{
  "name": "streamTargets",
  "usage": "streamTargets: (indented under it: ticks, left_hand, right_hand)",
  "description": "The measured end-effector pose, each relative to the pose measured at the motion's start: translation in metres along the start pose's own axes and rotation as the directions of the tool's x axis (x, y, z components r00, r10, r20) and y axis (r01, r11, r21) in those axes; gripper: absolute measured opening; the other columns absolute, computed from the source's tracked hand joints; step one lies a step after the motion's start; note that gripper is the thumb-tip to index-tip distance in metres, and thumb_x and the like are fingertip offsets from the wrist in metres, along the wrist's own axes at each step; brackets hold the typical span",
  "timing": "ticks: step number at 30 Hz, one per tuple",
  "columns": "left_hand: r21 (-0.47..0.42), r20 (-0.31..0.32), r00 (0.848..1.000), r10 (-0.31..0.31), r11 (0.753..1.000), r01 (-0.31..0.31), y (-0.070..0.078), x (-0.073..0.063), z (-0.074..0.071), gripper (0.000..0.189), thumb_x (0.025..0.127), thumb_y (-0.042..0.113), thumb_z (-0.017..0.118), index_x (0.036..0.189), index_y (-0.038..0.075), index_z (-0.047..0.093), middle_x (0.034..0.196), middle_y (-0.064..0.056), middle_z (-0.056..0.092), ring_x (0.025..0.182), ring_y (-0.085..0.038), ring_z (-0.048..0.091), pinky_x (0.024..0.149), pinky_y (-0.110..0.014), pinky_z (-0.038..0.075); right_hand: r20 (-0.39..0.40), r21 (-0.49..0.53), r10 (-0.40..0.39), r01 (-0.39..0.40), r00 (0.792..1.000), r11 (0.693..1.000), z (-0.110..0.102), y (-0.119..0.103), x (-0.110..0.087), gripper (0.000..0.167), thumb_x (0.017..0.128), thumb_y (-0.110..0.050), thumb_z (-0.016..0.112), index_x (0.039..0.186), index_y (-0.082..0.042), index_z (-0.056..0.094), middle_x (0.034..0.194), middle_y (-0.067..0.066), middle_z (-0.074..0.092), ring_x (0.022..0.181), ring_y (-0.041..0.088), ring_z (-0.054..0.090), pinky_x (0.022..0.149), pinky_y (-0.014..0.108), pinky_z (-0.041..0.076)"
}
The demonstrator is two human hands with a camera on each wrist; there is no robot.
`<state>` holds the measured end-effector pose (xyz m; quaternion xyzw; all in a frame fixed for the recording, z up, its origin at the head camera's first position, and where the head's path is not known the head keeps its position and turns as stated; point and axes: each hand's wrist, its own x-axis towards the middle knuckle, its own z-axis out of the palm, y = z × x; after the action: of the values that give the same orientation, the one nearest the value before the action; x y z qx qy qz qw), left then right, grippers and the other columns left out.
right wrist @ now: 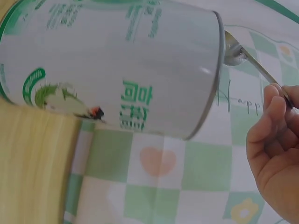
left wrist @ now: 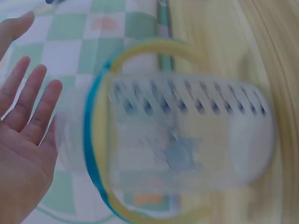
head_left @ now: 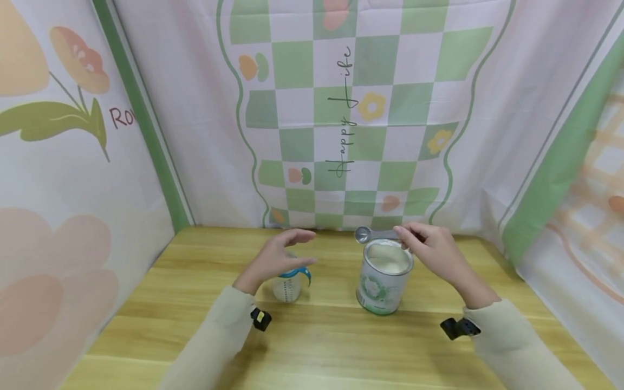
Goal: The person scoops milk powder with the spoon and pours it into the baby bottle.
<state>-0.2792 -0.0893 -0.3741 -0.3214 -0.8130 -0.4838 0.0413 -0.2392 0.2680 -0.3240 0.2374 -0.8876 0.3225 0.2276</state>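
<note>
My right hand pinches the handle end of a grey scoop, whose bowl is above the left rim of an open milk powder can. Pale powder shows inside the can. In the right wrist view, the thumb and fingertips close on the thin scoop handle. My left hand is beside the top of a clear baby bottle with a blue collar and curved handles. Its fingers are extended, thumb apart, not wrapped round the bottle; whether they touch it I cannot tell. Something whitish shows at the bottle's base.
Bottle and can stand upright on a wooden table, a gap between them. A checked green and white cloth hangs behind the table. Printed curtains flank both sides. Each wrist wears a small black camera.
</note>
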Motion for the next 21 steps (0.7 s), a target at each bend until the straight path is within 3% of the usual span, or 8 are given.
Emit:
streamTargets:
  ticks: [5,13,21]
  left_hand:
    - [0.018,0.012,0.999,0.034,0.999,-0.034,0.015,0.01,0.01,0.058,0.084,0.03,0.084,0.136,0.02,0.06,0.129,0.008,0.063,0.12,-0.006,0.056,0.105,-0.029,0.042]
    - [-0.027,0.069,0.998,-0.005,1.0,0.007,0.028,0.019,0.029,0.065,0.085,0.031,0.083,0.141,0.018,0.055,0.133,0.005,0.061,0.121,-0.01,0.056,0.105,-0.03,0.042]
    - [-0.056,0.118,0.993,-0.002,0.998,0.009,0.028,0.027,0.054,0.074,0.083,0.033,0.085,0.146,0.018,0.049,0.136,0.004,0.058,0.122,-0.01,0.056,0.105,-0.027,0.042]
  right_hand:
    - [-0.004,0.002,0.0,0.0,1.0,1.0,-0.008,0.004,-0.002,0.024,0.104,-0.022,0.059,0.082,-0.017,0.067,0.07,-0.004,0.061,0.062,0.013,0.057,0.055,0.024,0.047]
    - [-0.014,0.014,0.018,-0.018,1.0,1.0,-0.021,0.009,-0.007,0.018,0.102,-0.019,0.061,0.095,-0.01,0.076,0.075,-0.005,0.068,0.067,0.01,0.065,0.06,0.02,0.053]
    - [0.063,-0.021,0.007,-0.005,0.998,1.0,-0.028,0.015,-0.01,0.022,0.104,-0.018,0.059,0.084,-0.015,0.07,0.072,-0.007,0.065,0.065,0.013,0.062,0.056,0.024,0.05]
